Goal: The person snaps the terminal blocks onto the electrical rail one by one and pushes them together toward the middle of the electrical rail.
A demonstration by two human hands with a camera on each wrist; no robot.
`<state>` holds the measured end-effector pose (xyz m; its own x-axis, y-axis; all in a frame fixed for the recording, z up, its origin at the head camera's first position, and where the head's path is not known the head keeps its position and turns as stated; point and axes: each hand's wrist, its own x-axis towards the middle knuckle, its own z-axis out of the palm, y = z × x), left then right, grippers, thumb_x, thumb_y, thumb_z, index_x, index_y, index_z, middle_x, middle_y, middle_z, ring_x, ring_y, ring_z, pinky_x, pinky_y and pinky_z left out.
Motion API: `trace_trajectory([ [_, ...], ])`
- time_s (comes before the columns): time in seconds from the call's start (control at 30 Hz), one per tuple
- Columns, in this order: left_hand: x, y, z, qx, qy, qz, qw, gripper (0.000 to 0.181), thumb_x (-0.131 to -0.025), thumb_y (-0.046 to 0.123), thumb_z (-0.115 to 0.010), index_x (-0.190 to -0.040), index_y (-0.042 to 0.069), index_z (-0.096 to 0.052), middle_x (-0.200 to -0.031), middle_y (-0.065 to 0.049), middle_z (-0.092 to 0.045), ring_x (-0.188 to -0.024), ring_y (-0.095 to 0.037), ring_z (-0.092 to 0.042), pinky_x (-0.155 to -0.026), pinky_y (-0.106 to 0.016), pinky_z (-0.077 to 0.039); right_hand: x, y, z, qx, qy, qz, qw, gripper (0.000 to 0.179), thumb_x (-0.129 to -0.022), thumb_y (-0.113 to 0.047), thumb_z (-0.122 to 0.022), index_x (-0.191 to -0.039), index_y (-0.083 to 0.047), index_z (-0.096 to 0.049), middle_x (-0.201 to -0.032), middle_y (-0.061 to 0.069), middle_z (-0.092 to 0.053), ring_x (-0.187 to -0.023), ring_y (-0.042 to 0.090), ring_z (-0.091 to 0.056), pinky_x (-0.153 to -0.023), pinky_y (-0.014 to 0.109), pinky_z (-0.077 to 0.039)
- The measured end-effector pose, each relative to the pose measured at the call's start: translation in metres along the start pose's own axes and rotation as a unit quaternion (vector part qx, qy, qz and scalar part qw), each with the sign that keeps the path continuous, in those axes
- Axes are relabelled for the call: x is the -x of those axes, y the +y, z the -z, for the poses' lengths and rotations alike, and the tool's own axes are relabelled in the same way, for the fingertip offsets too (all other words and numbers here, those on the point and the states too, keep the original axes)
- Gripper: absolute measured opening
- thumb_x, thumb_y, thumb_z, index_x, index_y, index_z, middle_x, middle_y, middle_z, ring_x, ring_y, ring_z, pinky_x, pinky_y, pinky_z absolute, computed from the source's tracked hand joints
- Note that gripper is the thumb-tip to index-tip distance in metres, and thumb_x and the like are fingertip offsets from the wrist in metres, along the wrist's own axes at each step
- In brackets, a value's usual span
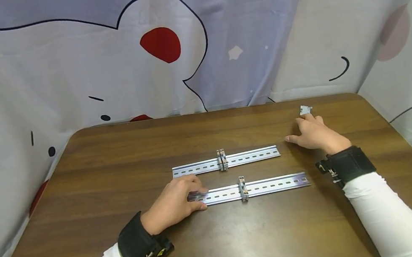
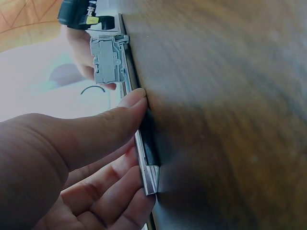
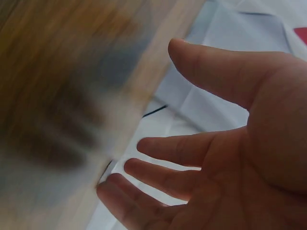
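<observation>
My left hand grips the left end of the nearer slotted metal DIN rail, its thumb on the near edge and fingers on the far side. A grey terminal block stands clipped across this rail near the middle. At the back right, my right hand reaches over the table, thumb spread from the extended fingers. Just beyond its fingertips lies a loose, light grey terminal block; whether the fingers touch it is hard to tell. In the right wrist view the right hand holds nothing visible.
A second DIN rail lies behind the first, roughly parallel, with narrow terminal blocks clipped at its middle. The brown wooden table ends against a printed curtain at the back and right.
</observation>
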<state>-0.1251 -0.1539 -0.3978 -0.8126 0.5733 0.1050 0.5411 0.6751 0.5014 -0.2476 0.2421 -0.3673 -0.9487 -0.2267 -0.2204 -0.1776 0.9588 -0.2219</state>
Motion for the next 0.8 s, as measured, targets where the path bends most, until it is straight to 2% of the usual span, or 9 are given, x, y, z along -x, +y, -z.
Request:
trace_trajectory([
  [0.1, 0.0, 0.0, -0.001, -0.002, 0.0, -0.002, 1.0, 0.034, -0.076, 0.024, -0.084, -0.107, 0.013, -0.076, -0.09, 0.005, -0.06, -0.085, -0.013, -0.059, -0.074, -0.031, -0.047, -0.002, 0.011, -0.001, 0.002, -0.019, -0.01, 0.9998, 0.089, -0.096, -0.049, -0.053, -0.145, 0.019, -0.021, -0.15, 0.039, -0.015, -0.13, 0.061, -0.017, -0.105, 0.068, -0.021],
  [0.23, 0.0, 0.0, -0.001, -0.003, -0.001, -0.001, 1.0, 0.034, -0.076, 0.025, -0.084, -0.108, 0.013, -0.076, -0.091, 0.005, -0.061, -0.087, -0.012, -0.059, -0.076, -0.032, -0.048, -0.002, 0.021, 0.0, 0.014, -0.037, 0.003, 0.9992, 0.089, -0.097, -0.052, -0.049, -0.148, 0.014, -0.019, -0.152, 0.037, -0.01, -0.131, 0.063, -0.015, -0.103, 0.071, -0.021],
  [0.37, -0.001, 0.001, -0.001, -0.003, -0.003, 0.005, 1.0, 0.034, -0.077, 0.025, -0.084, -0.108, 0.013, -0.076, -0.092, 0.005, -0.062, -0.087, -0.012, -0.059, -0.076, -0.032, -0.048, 0.0, 0.027, 0.004, 0.029, -0.023, 0.012, 0.9993, 0.079, -0.097, -0.046, -0.053, -0.145, 0.011, -0.03, -0.148, 0.038, -0.023, -0.132, 0.06, -0.023, -0.104, 0.067, -0.025],
  [0.5, -0.001, 0.001, 0.0, -0.007, -0.004, 0.007, 0.9999, 0.035, -0.076, 0.025, -0.084, -0.108, 0.013, -0.076, -0.092, 0.005, -0.062, -0.087, -0.012, -0.058, -0.076, -0.032, -0.048, 0.007, 0.031, 0.013, 0.029, 0.014, -0.015, 0.9994, 0.068, -0.093, -0.04, -0.061, -0.134, 0.012, -0.044, -0.133, 0.038, -0.043, -0.123, 0.055, -0.04, -0.096, 0.065, -0.036],
  [0.63, -0.001, 0.001, 0.0, -0.007, -0.003, 0.005, 1.0, 0.034, -0.076, 0.025, -0.084, -0.108, 0.013, -0.076, -0.092, 0.004, -0.062, -0.088, -0.013, -0.059, -0.076, -0.032, -0.048, 0.011, 0.034, 0.016, 0.037, 0.018, -0.044, 0.9982, 0.062, -0.09, -0.035, -0.066, -0.125, 0.014, -0.052, -0.122, 0.04, -0.048, -0.114, 0.055, -0.046, -0.088, 0.064, -0.041],
  [0.8, -0.001, 0.0, 0.0, -0.005, -0.003, 0.003, 1.0, 0.034, -0.077, 0.024, -0.084, -0.108, 0.013, -0.076, -0.093, 0.004, -0.062, -0.088, -0.013, -0.059, -0.076, -0.032, -0.048, 0.012, 0.037, 0.016, 0.041, 0.016, -0.05, 0.9978, 0.046, -0.088, -0.026, -0.069, -0.108, 0.015, -0.062, -0.111, 0.038, -0.054, -0.101, 0.051, -0.055, -0.08, 0.06, -0.046],
])
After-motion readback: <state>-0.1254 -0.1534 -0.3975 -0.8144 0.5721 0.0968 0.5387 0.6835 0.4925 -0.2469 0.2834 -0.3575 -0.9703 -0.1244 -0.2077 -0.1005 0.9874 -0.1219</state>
